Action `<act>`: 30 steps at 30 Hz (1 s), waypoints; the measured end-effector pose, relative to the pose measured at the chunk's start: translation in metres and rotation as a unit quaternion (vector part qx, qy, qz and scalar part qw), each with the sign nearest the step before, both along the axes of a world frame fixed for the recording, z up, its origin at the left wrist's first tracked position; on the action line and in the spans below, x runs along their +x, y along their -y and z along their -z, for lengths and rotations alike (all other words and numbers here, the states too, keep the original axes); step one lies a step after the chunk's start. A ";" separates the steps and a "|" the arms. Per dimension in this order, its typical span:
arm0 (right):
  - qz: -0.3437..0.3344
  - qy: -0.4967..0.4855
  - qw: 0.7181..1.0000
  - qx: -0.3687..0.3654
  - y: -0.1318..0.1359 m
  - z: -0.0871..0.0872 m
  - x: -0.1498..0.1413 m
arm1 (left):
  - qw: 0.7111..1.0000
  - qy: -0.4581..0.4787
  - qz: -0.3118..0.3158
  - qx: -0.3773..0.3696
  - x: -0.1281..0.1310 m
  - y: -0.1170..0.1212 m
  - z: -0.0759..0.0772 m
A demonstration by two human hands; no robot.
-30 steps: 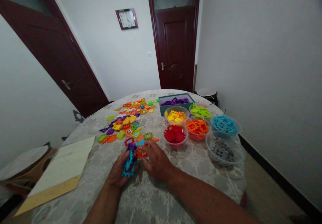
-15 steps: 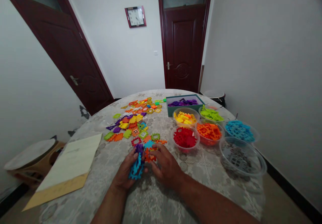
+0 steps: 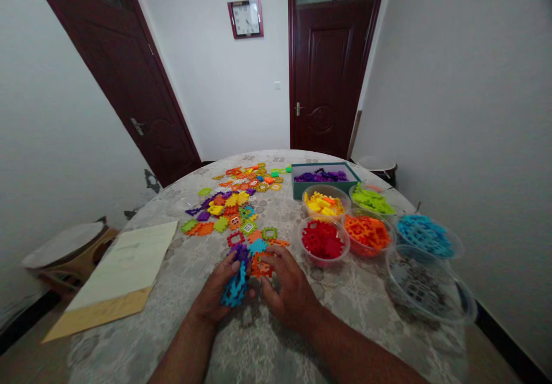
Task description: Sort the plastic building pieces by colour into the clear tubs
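Near the middle of the surface (image 3: pixel 170 295), just short of the loose pile, my left hand (image 3: pixel 212 293) is closed around a blue piece (image 3: pixel 234 290), thumb on top, with a purple piece (image 3: pixel 240 252) at its far end; I cannot tell whether the two are joined. My right hand (image 3: pixel 292 283) is partly curled, thumb and fingers apart, its fingertips at some orange pieces (image 3: pixel 261 267) just beside the purple one. Whether it grips them, I cannot tell. A light blue piece (image 3: pixel 257 246) lies just beyond the orange ones.

Farther off, the loose pile (image 3: pixel 233 200) spreads in mixed colours. To my right, clear bowls hold red pieces (image 3: pixel 321 239), yellow pieces (image 3: pixel 324 203), lime pieces (image 3: pixel 371 199), more orange (image 3: pixel 367 231), more blue (image 3: pixel 425 235) and grey pieces (image 3: pixel 417 290). Behind the yellow, a dark green box (image 3: pixel 324 189) holds more purple (image 3: pixel 319 176). Well to my left lies a pale sheet (image 3: pixel 125 263), a tan strip (image 3: pixel 99 316) showing along its near edge.
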State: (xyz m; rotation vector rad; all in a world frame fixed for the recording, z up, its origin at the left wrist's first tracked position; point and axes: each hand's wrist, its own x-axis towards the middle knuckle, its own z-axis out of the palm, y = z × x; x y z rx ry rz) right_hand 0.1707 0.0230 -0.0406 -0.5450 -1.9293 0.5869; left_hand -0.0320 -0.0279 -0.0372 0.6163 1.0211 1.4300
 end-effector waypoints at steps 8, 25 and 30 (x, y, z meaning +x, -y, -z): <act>0.020 -0.008 1.000 -0.001 -0.002 -0.004 0.003 | 0.998 -0.002 0.053 0.029 -0.002 -0.001 -0.002; 0.027 0.000 1.000 0.003 -0.006 -0.002 0.005 | 0.994 0.028 0.087 0.052 0.000 -0.003 -0.001; 0.021 0.003 0.999 0.038 -0.008 -0.005 0.004 | 0.994 0.017 0.093 0.048 -0.004 -0.005 -0.003</act>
